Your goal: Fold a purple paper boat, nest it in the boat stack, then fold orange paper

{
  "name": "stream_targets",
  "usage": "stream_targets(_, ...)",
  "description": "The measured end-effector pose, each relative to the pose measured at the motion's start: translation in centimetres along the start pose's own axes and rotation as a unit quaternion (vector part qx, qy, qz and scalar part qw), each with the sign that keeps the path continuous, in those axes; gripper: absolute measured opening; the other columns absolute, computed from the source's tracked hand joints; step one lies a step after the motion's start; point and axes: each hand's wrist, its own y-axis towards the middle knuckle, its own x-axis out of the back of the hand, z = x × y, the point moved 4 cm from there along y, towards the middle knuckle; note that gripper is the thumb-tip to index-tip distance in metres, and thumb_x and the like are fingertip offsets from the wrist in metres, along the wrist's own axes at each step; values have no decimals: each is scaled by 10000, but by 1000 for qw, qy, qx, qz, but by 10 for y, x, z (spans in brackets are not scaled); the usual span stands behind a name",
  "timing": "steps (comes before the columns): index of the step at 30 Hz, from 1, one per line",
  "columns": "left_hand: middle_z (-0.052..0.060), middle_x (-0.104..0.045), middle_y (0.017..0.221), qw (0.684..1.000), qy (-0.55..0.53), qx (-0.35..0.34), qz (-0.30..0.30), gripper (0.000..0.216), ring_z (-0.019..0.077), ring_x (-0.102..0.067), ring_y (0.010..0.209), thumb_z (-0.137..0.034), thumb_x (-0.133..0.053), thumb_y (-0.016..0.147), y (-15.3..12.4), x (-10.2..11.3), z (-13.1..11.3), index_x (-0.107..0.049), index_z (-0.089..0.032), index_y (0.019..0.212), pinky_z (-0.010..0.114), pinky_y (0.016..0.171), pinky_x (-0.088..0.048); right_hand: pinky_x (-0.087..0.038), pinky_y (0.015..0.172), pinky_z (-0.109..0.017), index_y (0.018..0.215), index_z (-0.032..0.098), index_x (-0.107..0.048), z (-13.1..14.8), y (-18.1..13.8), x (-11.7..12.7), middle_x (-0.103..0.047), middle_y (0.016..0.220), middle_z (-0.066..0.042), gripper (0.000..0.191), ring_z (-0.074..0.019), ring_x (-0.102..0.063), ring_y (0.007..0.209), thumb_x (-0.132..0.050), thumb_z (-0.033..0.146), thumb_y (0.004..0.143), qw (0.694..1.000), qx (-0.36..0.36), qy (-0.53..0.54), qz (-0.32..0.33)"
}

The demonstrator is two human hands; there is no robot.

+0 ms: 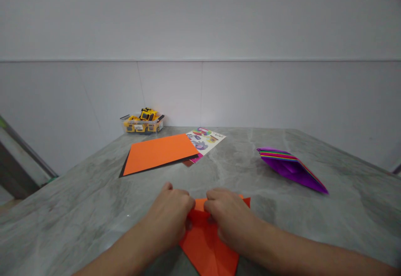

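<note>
A partly folded sheet of orange paper (206, 242) lies close to me at the table's near edge, with creases and a folded strip along its far side. My left hand (172, 213) has its fingers curled round the upper left of the paper. On the upper right part, my right hand (228, 219) pinches the same strip, thumb beneath and fingers above. A pointed orange corner sticks out beyond the right hand. Both hands hide some of the folds.
A stack of orange and black sheets (159, 153) lies ahead to the left, over a printed picture sheet (208, 140). Behind it stands a clear plastic box (142, 126) with yellow toy vehicles. Rightward rests a purple folded paper piece (291, 169) with rainbow edges. A white wall (250, 92) closes the back.
</note>
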Motion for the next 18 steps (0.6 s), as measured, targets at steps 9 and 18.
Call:
stream_targets(9, 62, -681, 817, 1000, -5, 4, -5, 115, 226, -630, 797, -223, -582, 783, 0, -1, -9, -686, -188, 748, 342, 744, -391, -358, 586, -286, 799, 144, -709, -12, 0, 14, -694, 811, -94, 110, -223, -629, 732, -661, 226, 743, 999, 7, -40, 27)
stream_targets(18, 61, -684, 871, 999, -33, -25, -33, 352, 270, -628, 815, -423, -803, 613, 9, -8, -24, -683, -165, 820, 384, 758, -450, -341, 557, -273, 794, 142, -715, -23, -6, 23, -717, 814, -93, 158, -237, -662, 744, -727, 276, 712, 999, -6, -37, 40)
